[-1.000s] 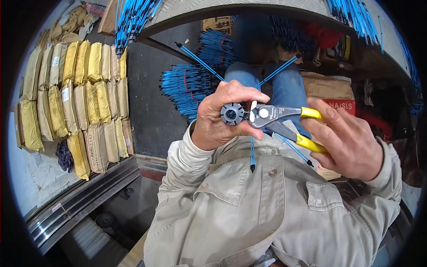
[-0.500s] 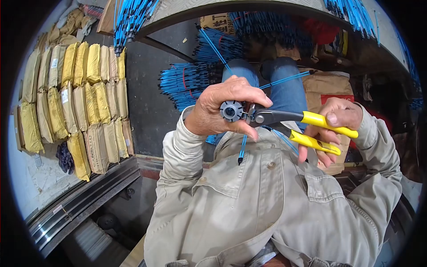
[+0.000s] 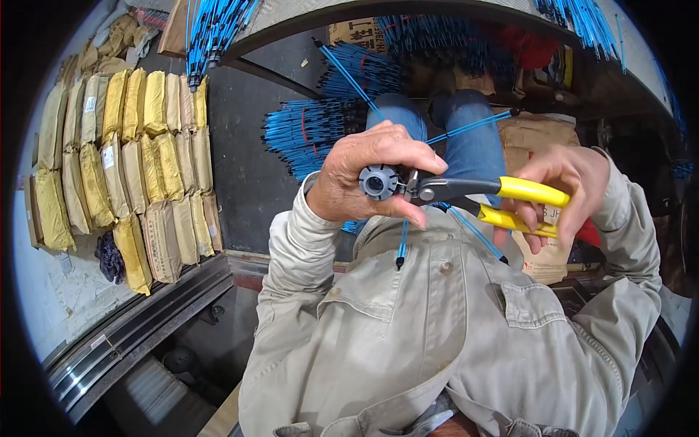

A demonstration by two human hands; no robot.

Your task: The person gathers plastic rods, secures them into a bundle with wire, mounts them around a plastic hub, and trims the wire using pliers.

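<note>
My left hand [image 3: 364, 164] is wrapped round a dark slotted round hub [image 3: 378, 182], whose open end faces up. Blue rods [image 3: 466, 129] with black tips spread outward beneath my hands. My right hand [image 3: 564, 191] holds the yellow handles [image 3: 534, 191] of a pair of pliers. Their dark jaws [image 3: 421, 191] sit against the right side of the hub, between my left thumb and forefinger. What the jaws touch there is too small to tell. The two handles stand a little apart, with my fingers around their ends.
Rows of yellow and brown wrapped packages [image 3: 124, 171] lie at the left. Bundles of blue rods [image 3: 302, 135] are on the dark floor beyond my knees. A grey tabletop [image 3: 328, 16] with more rod bundles [image 3: 218, 36] crosses the top. A brown paper sack [image 3: 542, 138] lies at right.
The pliers have turned edge-on, and their handles are gripped nearer the ends. The rods have swung round somewhat. Since half a second ago, my right fingers have shifted around the handles.
</note>
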